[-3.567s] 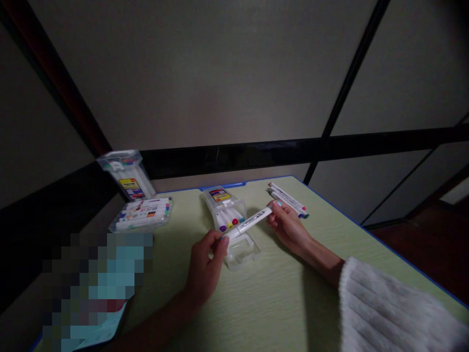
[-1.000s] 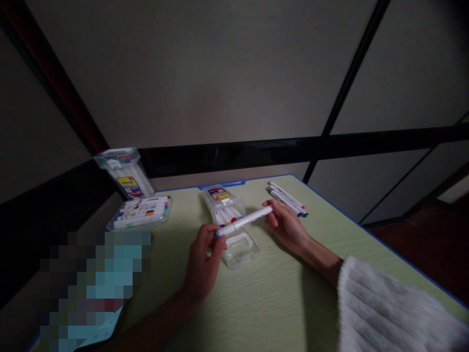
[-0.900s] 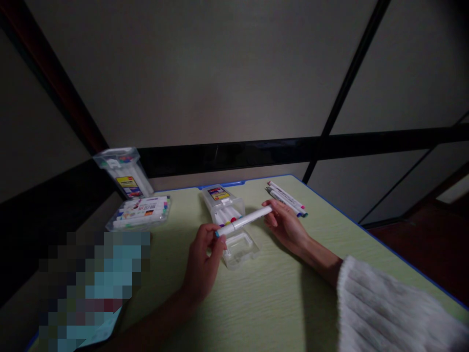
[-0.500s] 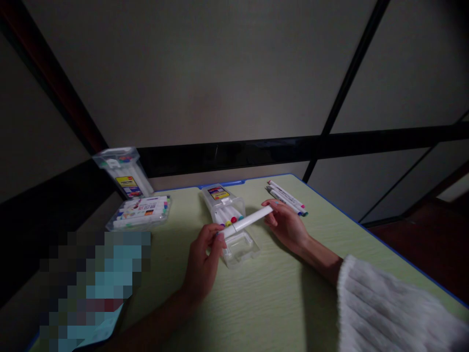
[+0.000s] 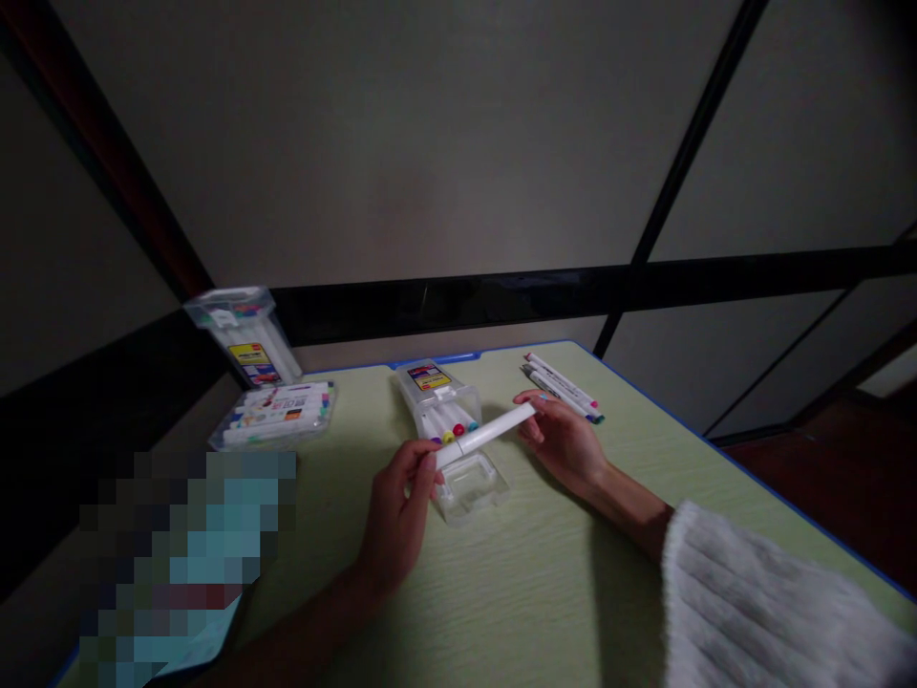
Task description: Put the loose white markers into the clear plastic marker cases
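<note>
A white marker [image 5: 487, 432] is held slantwise between my two hands, above the table. My left hand [image 5: 401, 506] pinches its lower left end, and the fingertips hide that tip. The upper right end is gripped by my right hand [image 5: 565, 440]. Just behind the marker lies a clear plastic marker case [image 5: 437, 389] with a yellow label. Purple, yellow, red and blue marker ends show in its mouth. Its lid [image 5: 473, 489] lies opened flat toward me, under the held marker. Several loose white markers [image 5: 563, 387] rest beyond my right hand.
At the back left stands another clear case [image 5: 250, 339] full of markers. In front of it a flat clear case of markers [image 5: 279, 413] lies down. A teal item [image 5: 207, 640], mostly blurred out, lies at the left of the pale green table [image 5: 516, 592]. A panelled wall [image 5: 430, 172] rises behind.
The marker has been rolled between my fingers: its printed side faced me at first, and now a plain white side does. Both hands stay nearly in place. The case has not moved.
</note>
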Demonstrator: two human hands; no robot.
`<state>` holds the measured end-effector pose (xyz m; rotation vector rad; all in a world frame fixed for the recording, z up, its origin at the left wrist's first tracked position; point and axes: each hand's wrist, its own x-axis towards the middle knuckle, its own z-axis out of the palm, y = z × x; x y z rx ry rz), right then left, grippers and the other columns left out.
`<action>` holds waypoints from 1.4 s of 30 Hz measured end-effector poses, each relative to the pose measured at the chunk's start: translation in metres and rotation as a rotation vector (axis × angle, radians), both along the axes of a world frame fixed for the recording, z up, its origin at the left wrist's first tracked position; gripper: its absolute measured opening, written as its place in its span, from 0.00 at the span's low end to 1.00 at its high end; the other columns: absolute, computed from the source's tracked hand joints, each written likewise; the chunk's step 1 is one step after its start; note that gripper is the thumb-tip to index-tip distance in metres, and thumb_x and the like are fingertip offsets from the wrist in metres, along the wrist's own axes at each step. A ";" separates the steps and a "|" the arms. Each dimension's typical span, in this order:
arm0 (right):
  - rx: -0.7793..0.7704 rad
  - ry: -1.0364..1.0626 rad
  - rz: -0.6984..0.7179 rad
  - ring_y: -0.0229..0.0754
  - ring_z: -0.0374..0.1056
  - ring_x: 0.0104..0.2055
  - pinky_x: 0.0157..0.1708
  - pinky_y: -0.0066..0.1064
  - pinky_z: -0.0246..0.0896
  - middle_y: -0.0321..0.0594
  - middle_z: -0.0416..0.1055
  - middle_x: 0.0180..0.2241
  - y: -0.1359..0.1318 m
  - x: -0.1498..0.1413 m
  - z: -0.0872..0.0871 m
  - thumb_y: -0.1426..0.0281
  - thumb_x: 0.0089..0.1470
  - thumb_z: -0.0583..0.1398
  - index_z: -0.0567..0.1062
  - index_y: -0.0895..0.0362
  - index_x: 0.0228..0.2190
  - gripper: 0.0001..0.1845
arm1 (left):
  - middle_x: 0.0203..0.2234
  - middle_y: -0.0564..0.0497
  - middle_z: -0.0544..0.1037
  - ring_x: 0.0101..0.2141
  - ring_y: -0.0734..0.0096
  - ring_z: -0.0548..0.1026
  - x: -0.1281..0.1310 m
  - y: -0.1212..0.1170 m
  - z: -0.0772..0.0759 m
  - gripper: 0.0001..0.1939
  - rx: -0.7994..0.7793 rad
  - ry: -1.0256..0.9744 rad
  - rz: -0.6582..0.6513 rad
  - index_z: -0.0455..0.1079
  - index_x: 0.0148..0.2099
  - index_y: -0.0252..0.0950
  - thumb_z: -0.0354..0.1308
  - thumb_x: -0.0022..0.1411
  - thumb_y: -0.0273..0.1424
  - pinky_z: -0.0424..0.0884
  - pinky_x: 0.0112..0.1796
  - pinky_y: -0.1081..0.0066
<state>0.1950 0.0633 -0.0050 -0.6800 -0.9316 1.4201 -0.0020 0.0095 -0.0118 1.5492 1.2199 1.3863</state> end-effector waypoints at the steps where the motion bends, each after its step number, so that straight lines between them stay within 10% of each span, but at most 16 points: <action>1: -0.003 0.002 0.000 0.30 0.48 0.15 0.17 0.26 0.44 0.28 0.56 0.11 0.000 0.000 0.000 0.66 0.44 0.60 0.73 0.58 0.25 0.08 | 0.21 0.55 0.69 0.22 0.76 0.66 0.000 0.000 0.000 0.11 0.000 0.001 0.002 0.67 0.36 0.34 0.49 0.60 0.36 0.63 0.26 0.76; 42: -0.051 0.034 0.016 0.28 0.50 0.16 0.17 0.24 0.46 0.30 0.60 0.15 0.000 0.001 0.001 0.64 0.43 0.63 0.76 0.58 0.25 0.10 | 0.34 0.50 0.71 0.31 0.73 0.69 -0.001 0.002 -0.002 0.10 0.104 0.069 0.025 0.70 0.42 0.36 0.51 0.58 0.29 0.65 0.32 0.75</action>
